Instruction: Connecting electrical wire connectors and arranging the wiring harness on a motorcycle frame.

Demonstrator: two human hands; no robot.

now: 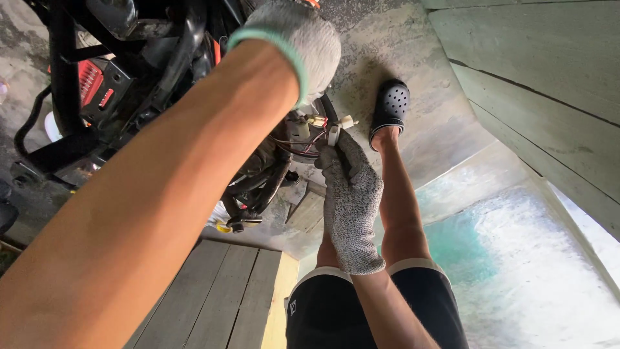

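Right hand (pixel 352 194), gloved, pinches white connector (pixel 336 132) on thin, floppy wires (pixel 303 145); hold plug body. Left hand (pixel 294 39) grip: cannot tell.

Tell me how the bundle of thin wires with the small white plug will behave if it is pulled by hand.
The wires look thin and curved, so they will probably bend and flop. The white plug seems small and light, perhaps fragile. The right hand wears a knit glove, which should grip it without much slipping.
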